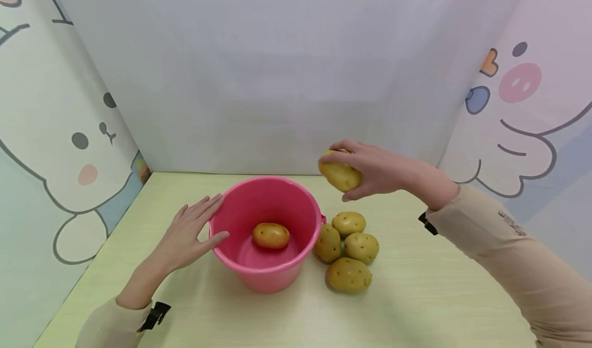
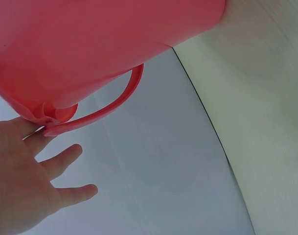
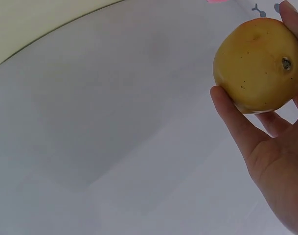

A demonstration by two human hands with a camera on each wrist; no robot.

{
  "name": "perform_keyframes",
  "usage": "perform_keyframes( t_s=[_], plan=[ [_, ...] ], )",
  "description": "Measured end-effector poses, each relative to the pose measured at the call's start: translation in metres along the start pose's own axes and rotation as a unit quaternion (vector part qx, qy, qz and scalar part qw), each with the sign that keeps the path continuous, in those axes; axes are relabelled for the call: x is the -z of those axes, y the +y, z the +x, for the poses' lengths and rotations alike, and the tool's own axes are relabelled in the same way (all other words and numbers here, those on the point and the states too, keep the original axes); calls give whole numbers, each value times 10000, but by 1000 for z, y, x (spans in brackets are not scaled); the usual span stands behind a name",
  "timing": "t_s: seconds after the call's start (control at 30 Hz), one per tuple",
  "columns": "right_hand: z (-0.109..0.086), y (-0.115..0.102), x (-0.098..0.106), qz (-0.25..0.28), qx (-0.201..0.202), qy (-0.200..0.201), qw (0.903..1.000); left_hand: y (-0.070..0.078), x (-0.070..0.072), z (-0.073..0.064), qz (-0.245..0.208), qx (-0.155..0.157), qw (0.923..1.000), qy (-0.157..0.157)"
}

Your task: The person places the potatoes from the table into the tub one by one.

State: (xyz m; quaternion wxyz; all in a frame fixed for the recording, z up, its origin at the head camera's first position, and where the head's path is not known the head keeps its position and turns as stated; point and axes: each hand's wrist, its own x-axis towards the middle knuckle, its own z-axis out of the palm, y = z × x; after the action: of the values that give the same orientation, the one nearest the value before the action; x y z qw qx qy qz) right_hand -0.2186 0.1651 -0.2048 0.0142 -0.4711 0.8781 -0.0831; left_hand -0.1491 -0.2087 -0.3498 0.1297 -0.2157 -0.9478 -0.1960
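A pink bucket (image 1: 270, 268) stands upright on the table, one potato (image 1: 271, 235) lying at its bottom. My left hand (image 1: 191, 235) rests at the bucket's left rim, fingers straight and spread, the thumb reaching over the edge. The left wrist view shows that hand (image 2: 26, 171) beside the bucket's handle (image 2: 107, 108), its lower fingers free of the plastic. Above the table, right of the bucket, my right hand (image 1: 376, 170) grips a yellow-brown potato (image 1: 341, 173). Thumb and fingers surround this potato (image 3: 259, 66) in the right wrist view.
Several potatoes (image 1: 349, 275) lie in a cluster on the table just right of the bucket. A pale wall sheet (image 1: 287, 80) rises behind the table (image 1: 439, 286). Panels with cartoon animals (image 1: 51, 132) stand at both sides.
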Motion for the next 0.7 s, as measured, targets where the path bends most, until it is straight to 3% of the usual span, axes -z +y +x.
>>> perform_keyframes(
  t_s=[0.7],
  plan=[
    [37, -24, 3, 520, -20, -439, 9977, 0, 1, -1, -35, -15, 10000, 17]
  ],
)
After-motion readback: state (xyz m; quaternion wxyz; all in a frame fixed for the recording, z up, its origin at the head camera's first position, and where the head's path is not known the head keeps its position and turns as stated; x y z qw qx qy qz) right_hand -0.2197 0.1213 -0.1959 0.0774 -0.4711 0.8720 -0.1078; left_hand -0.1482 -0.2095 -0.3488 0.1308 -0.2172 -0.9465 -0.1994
